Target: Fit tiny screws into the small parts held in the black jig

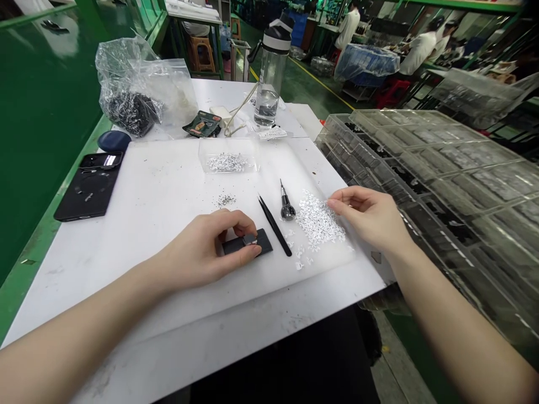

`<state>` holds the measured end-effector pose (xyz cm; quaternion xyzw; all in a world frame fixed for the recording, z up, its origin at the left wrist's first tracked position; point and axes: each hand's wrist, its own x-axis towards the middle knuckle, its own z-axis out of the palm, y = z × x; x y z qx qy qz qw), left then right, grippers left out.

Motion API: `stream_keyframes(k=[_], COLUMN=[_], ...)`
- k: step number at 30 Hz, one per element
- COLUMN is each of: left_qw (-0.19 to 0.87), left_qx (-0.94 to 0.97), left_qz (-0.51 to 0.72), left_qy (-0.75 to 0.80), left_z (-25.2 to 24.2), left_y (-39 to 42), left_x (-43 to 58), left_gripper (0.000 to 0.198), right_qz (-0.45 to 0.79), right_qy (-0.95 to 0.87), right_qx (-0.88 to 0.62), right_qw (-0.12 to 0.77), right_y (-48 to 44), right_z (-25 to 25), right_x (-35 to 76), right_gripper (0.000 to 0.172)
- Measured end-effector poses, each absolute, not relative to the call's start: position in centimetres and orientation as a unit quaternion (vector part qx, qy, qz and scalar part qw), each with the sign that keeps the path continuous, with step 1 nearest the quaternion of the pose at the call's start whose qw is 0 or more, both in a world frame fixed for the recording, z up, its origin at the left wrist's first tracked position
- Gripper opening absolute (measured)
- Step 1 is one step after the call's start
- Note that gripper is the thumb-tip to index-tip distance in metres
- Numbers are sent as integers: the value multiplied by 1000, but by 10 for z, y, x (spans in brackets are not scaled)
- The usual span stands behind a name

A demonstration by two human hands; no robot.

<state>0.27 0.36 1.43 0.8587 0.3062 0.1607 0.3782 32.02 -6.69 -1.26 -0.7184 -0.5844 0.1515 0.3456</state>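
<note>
The loose white parts (318, 220) lie scattered across a white plastic sheet (168, 224), so a careless brush from the right hand (364, 216), its fingers loosely curled and holding nothing at the pile's edge, could spread them further. The left hand (206, 249) arches over a black pad (263, 244), pinching a small metal piece (250, 239) between thumb and fingers; a slip could flick it away or knock the black tweezers (273, 227) lying just beside.

Two hands (202, 247) (370, 216) are working at one desk (236, 331) carrying one pair of tweezers (273, 227), one small screwdriver (287, 205), one black pad (264, 240), one clear plastic box (229, 156), one water bottle (269, 73) and one phone (88, 191).
</note>
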Motion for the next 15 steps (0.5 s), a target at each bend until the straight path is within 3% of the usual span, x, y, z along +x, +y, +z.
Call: stream_keyframes(k=[7, 13, 15], left_qw=[384, 387, 386], left_qx=[861, 861, 862], left_qz=[151, 152, 157], left_qy=[298, 294, 289], left_z=[14, 14, 14], left_y=[6, 5, 6], left_x=[1, 1, 2], left_gripper=[24, 25, 24], right_qz=[96, 149, 155], right_qy=[-625, -701, -718], right_qx=[-694, -673, -663], right_qw=[344, 183, 146], right_y=[-72, -83, -85], right_z=[-5, -19, -20], right_x=[297, 283, 279], right_gripper=[44, 109, 120])
